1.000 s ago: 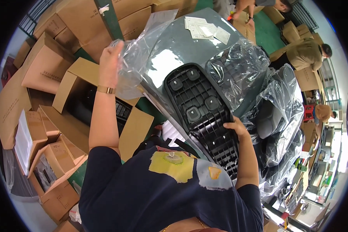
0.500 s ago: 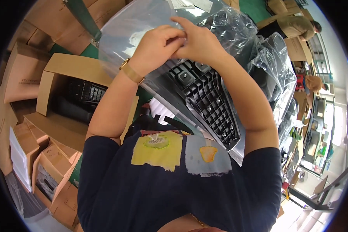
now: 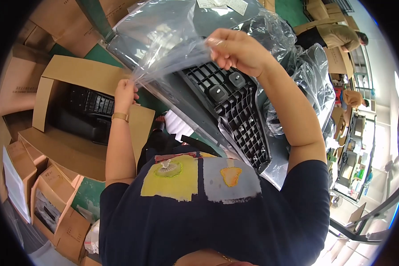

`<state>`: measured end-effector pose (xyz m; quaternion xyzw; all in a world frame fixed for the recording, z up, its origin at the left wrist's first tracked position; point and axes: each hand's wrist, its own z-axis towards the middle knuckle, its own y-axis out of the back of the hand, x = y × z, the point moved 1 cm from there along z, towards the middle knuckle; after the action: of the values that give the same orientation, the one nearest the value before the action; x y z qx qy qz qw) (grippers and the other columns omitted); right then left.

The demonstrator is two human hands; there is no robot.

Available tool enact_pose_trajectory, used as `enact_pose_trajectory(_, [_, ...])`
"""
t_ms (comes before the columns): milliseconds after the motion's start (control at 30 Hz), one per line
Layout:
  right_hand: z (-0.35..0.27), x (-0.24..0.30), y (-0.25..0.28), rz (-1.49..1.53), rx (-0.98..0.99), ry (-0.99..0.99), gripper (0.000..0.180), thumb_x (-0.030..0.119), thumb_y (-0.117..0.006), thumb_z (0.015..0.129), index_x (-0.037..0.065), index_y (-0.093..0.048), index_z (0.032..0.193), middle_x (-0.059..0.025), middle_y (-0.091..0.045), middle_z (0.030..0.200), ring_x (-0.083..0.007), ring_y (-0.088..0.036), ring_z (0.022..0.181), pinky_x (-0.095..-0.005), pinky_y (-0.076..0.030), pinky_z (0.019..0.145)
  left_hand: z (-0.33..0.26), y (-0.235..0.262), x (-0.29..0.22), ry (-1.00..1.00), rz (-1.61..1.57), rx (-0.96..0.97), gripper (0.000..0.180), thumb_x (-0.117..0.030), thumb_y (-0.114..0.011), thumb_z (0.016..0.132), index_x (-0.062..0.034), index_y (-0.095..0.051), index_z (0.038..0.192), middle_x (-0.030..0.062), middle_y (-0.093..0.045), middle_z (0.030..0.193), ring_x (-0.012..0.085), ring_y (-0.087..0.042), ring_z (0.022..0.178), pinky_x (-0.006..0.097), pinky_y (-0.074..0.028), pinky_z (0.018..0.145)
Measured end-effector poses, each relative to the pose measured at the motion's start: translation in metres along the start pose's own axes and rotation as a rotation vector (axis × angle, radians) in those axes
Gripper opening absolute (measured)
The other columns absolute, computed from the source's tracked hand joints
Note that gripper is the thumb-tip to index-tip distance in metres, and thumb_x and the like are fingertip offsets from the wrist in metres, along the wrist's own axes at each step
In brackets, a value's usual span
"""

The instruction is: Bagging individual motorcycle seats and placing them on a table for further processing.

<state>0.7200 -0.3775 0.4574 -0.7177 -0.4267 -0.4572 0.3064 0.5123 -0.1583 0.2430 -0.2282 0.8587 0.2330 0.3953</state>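
Here, clear bag spans left hand to right hand, both pinching it.

Clear, creased plastic bag partly over a black gridded part.

Glossy plastic film, matt cardboard box.

Two hands, one held plastic sheet
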Motion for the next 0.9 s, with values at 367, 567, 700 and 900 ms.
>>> enact_pose_trajectory(367, [0.079, 0.098, -0.024, -1.359, -0.51, 1.057, 0.02, 0.023, -0.06, 0.082, 0.004, -0.058, 0.076, -0.0127, -0.055, 0.063, -0.03, -0.055, 0.058, -0.0386, -0.043, 0.054, -0.056, 0.066, -0.115, -1.048, -1.019, 0.299, 0.008, -0.01, -0.052, 0.087, -0.0052, -0.058, 0.085, 0.0078, -0.06, 0.089, 0.0184, -0.055, 0.082, 0.033, -0.047, 0.07])
enact_pose_trajectory(567, [0.125, -0.046, 0.067, -1.577, -0.093, 0.006, 0.029, 0.029, -0.046, 0.089, 0.01, -0.064, 0.101, -0.0162, -0.065, 0.099, -0.0357, -0.06, 0.094, -0.0455, -0.047, 0.083, -0.003, -0.043, -0.077, -0.974, 0.585, -0.127, 0.029, -0.033, -0.05, 0.09, -0.0069, -0.062, 0.089, 0.0127, -0.061, 0.084, 0.0355, -0.054, 0.084, 0.046, -0.043, 0.074])
enact_pose_trajectory(700, [0.11, -0.074, 0.086, -1.484, -0.187, -0.135, 0.036, 0.038, -0.045, 0.091, 0.009, -0.064, 0.1, -0.0189, -0.064, 0.096, -0.038, -0.059, 0.093, -0.0455, -0.046, 0.082, 0.001, -0.068, -0.058, -0.723, 0.39, 0.031, 0.041, -0.04, -0.038, 0.095, -0.0056, -0.06, 0.101, 0.0132, -0.06, 0.095, 0.0354, -0.056, 0.091, 0.043, -0.045, 0.078])
enact_pose_trajectory(900, [0.104, -0.08, 0.069, -1.553, -0.258, -0.256, 0.039, 0.039, -0.042, 0.092, 0.007, -0.063, 0.098, -0.0191, -0.065, 0.095, -0.0379, -0.061, 0.09, -0.0461, -0.047, 0.08, -0.015, -0.083, -0.047, -0.682, 0.48, 0.06, 0.052, -0.034, -0.04, 0.094, -0.0044, -0.033, 0.136, 0.0205, -0.057, 0.112, 0.0367, -0.057, 0.098, 0.044, -0.047, 0.078])
